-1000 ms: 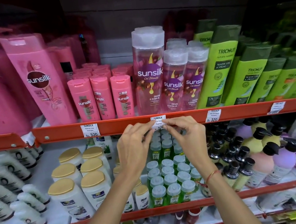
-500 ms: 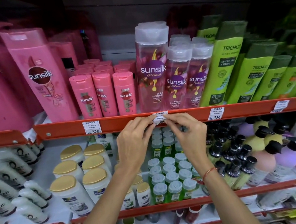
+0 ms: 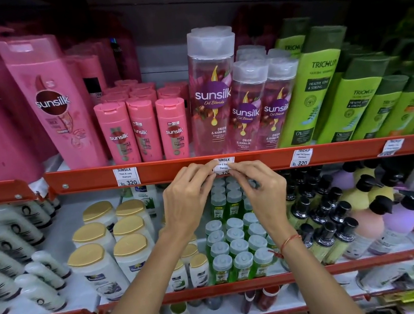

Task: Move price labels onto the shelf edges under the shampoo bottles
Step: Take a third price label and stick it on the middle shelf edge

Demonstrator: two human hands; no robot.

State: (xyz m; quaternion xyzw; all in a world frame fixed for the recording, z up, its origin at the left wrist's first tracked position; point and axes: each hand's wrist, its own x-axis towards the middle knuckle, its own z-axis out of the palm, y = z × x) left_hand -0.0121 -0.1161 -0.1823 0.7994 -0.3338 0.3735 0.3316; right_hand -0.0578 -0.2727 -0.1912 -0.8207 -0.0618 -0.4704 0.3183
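Observation:
A white Sunsilk price label [image 3: 224,164] lies against the orange shelf edge [image 3: 175,168], right below the clear Sunsilk Oil Blends shampoo bottles [image 3: 214,94]. My left hand [image 3: 188,200] pinches the label's left side with thumb and fingertips. My right hand [image 3: 262,191] pinches its right side. The fingers hide the label's lower corners. Other labels sit on the same edge: one under the small pink Sunsilk bottles [image 3: 126,176], one under the green Trichup bottles [image 3: 301,157] and a tilted one further right [image 3: 392,146].
Large pink Sunsilk bottles [image 3: 50,105] fill the upper shelf's left. On the shelf below stand white gold-capped bottles [image 3: 100,256], small green bottles [image 3: 236,244] and black-capped bottles [image 3: 324,214]. A lower orange shelf edge [image 3: 246,284] crosses under my forearms.
Both hands stay pinched on the same label at the shelf edge. They have shifted it slightly upward and flatter against the edge; the view has tilted a little.

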